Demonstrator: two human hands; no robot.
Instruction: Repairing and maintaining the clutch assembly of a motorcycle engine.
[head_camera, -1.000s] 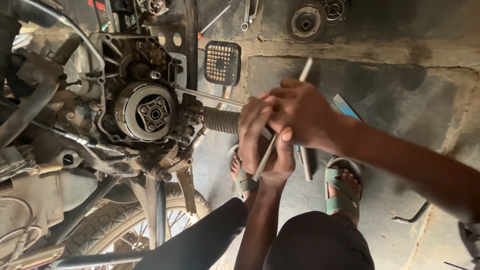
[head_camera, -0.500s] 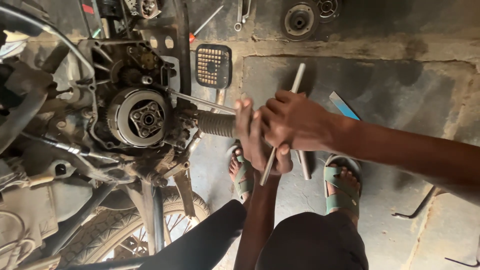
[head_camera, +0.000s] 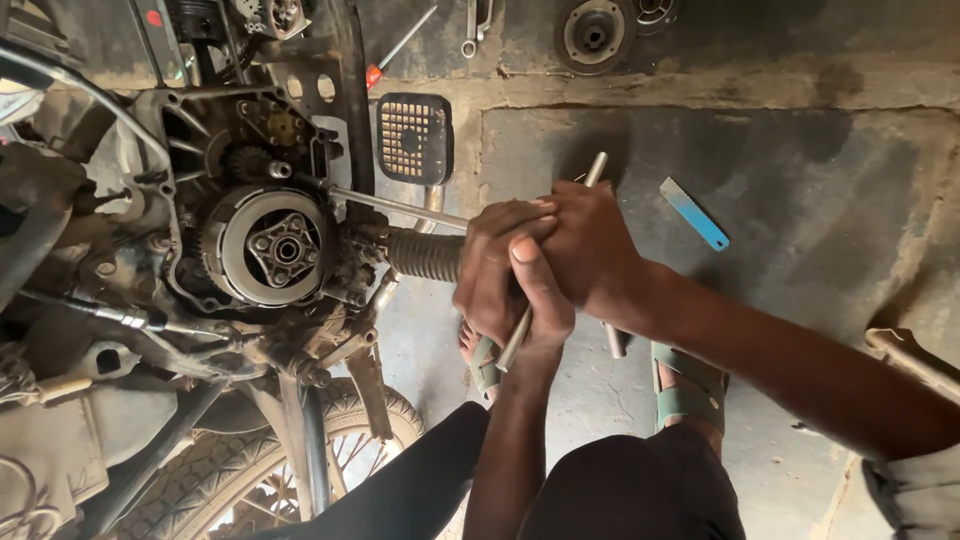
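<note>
Both my left hand (head_camera: 505, 290) and right hand (head_camera: 590, 250) clamp tight around the metal rod (head_camera: 596, 170) for leverage beside the exposed clutch (head_camera: 270, 248).

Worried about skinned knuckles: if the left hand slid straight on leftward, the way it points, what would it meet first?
Probably the ribbed rubber footpeg right beside the left hand, then the open engine's clutch beyond. Depth is hard to judge from above.

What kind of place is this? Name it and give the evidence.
Probably a roadside motorcycle repair spot: an opened motorcycle engine with its clutch exposed, loose engine parts and a wrench lying on the stained concrete floor.
</note>
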